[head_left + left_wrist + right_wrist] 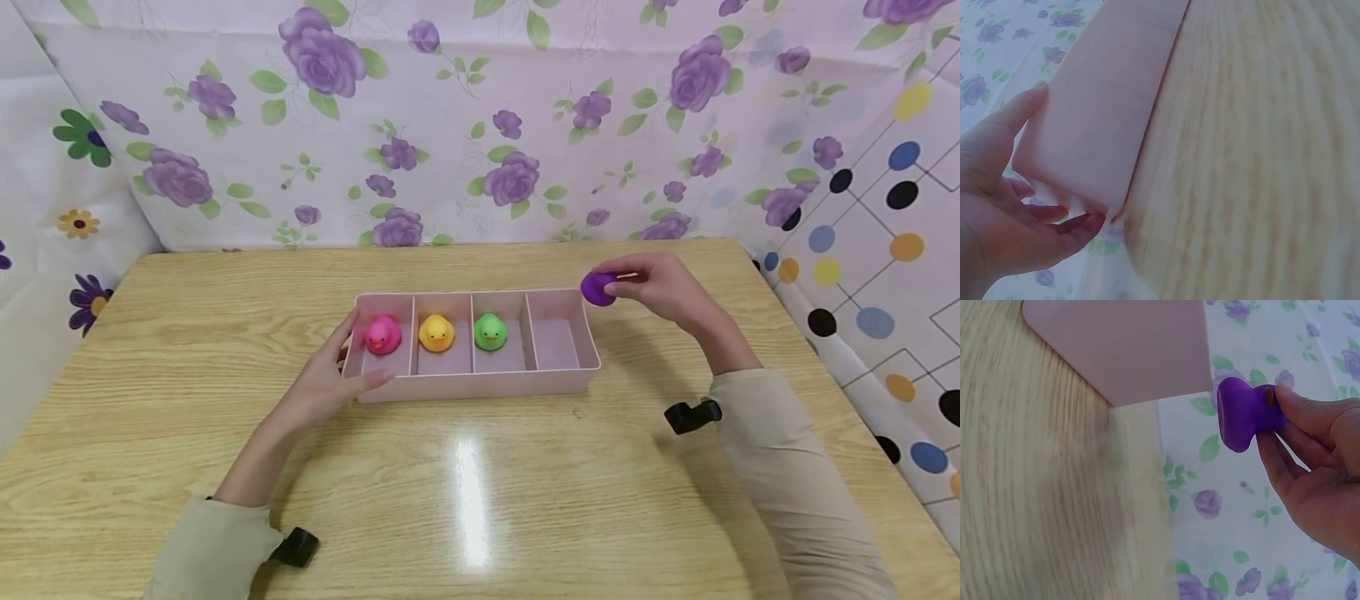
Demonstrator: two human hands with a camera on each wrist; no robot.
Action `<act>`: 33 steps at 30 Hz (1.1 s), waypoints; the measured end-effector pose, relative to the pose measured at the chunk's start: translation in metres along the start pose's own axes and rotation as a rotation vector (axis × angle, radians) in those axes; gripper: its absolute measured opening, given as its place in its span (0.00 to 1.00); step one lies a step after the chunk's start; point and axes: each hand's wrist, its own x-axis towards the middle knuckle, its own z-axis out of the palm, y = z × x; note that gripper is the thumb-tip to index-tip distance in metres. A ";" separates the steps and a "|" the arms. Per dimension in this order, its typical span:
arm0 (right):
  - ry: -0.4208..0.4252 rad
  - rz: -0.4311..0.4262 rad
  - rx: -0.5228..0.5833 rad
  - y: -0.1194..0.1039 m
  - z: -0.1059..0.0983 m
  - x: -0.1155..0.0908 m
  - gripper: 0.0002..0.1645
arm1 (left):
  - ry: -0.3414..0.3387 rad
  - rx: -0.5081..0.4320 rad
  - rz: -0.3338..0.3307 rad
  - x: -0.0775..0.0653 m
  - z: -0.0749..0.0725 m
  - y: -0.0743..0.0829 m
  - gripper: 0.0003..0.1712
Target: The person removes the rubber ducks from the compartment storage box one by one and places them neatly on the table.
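A pink box with a row of compartments sits on the table. From left to right it holds a pink rubber duck, a yellow rubber duck and a green rubber duck; the rightmost compartment is bare. My left hand grips the box's left end, thumb on the front wall and fingers along the end wall. Just off the box's back right corner, my right hand pinches a purple rubber duck between thumb and fingers, raised above the table. Its flat base faces the box in the right wrist view.
The wooden table reaches back to a cloth with purple flowers. Patterned cloths also hang on the left and on the right, the right one dotted. Each wrist wears a small black camera.
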 end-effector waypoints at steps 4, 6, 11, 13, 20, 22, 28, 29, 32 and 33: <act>-0.004 0.022 -0.020 0.006 0.000 0.001 0.19 | 0.001 -0.001 -0.004 0.000 0.000 0.000 0.62; -0.009 0.032 -0.015 0.011 0.002 0.002 0.19 | 0.001 -0.002 -0.007 0.000 0.000 0.000 0.62; -0.040 0.056 0.023 0.026 0.005 0.005 0.20 | 0.001 -0.001 -0.006 0.000 0.000 0.000 0.62; -0.052 0.068 0.033 0.033 0.007 0.006 0.21 | -0.001 -0.002 -0.003 0.000 0.000 0.000 0.62; -0.066 0.101 0.051 0.051 0.014 0.011 0.20 | -0.001 0.001 -0.004 0.000 0.000 0.001 0.62; -0.063 0.104 0.051 0.053 0.016 0.012 0.20 | 0.000 0.000 -0.005 -0.001 0.000 0.000 0.62; -0.061 0.116 0.076 0.057 0.021 0.013 0.20 | -0.003 0.013 -0.010 -0.001 0.000 0.000 0.61; -0.060 0.119 0.079 0.058 0.022 0.013 0.20 | -0.004 0.015 -0.011 -0.001 0.000 0.001 0.62; -0.063 0.118 0.083 0.059 0.023 0.013 0.20 | -0.003 0.016 -0.013 -0.001 0.000 0.001 0.62; -0.064 0.117 0.082 0.060 0.023 0.013 0.20 | -0.002 0.015 -0.013 -0.001 0.000 0.001 0.62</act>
